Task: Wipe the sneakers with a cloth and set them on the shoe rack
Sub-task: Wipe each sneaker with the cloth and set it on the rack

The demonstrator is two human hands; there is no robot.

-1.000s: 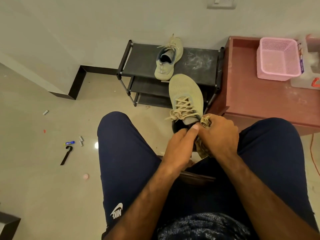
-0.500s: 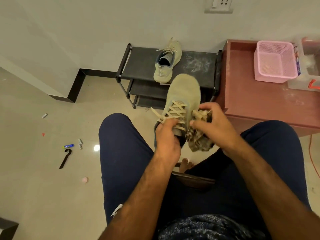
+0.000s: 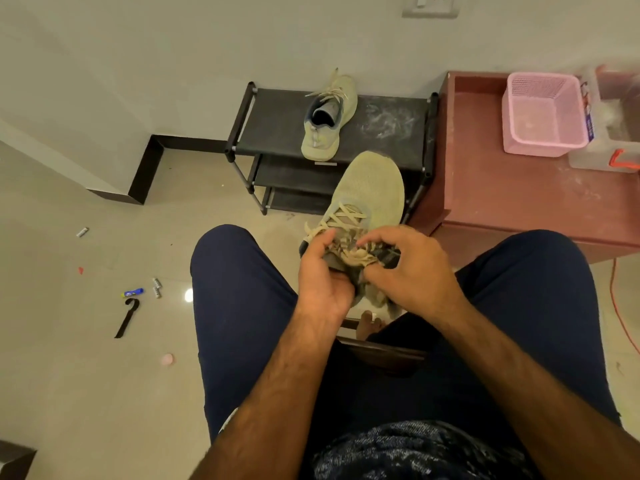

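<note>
Moves the right hand (image 3: 412,268) off the sneaker's right flank, its place half a second back, up onto the lace ends and collar, taking the cloth (image 3: 375,297) along. Drops the left hand (image 3: 322,271) from the laces to the heel side in the same beat. Reads as shifting the wipe from side panel to tongue and opening. Means still mid-clean on shoe two, not ready to rack.

Curls the right fingers round the bunched cloth, thumb and forefinger pinched at the lace ends, and presses the cloth against the shoe's mouth. Wraps the left fingers round the near-left edge of the heel, thumb over the collar, clamped firm. Cannot tell how much cloth sits inside the opening, hidden under both hands.

Holds the sneaker (image 3: 369,188) up between the knees, toe pointing away toward the shoe rack (image 3: 277,129). Cannot tell the gap to it.

Finds the other sneaker (image 3: 327,123) already on the top shelf, heel at the front edge, with dusty free shelf to its right for the second.

Notes a red cabinet (image 3: 502,209) just beside the rack, pink basket (image 3: 543,116) on top.
</note>
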